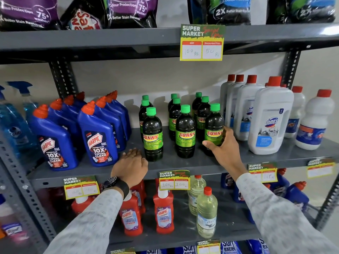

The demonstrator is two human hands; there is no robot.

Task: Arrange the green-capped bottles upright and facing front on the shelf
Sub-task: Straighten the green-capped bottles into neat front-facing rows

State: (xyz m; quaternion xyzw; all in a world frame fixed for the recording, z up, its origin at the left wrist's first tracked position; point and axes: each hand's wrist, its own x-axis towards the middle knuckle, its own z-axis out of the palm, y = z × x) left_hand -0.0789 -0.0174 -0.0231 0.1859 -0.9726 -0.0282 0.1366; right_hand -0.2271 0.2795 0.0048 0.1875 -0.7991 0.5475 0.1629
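Several dark bottles with green caps and green SUNNY labels stand upright in three rows on the grey middle shelf (183,165). The front three are the left bottle (152,136), the middle bottle (185,132) and the right bottle (213,125), all with labels facing me. My right hand (222,145) is wrapped around the lower part of the right front bottle. My left hand (131,165) rests flat, palm down, on the shelf just left of the left front bottle's base, fingers apart, holding nothing.
Blue Harpic bottles (99,132) crowd the shelf to the left, white Domex bottles (269,121) to the right. Price tags (174,180) hang on the shelf edge. Red cleaner bottles (164,211) and clear bottles stand on the shelf below. Detergent bags fill the top shelf.
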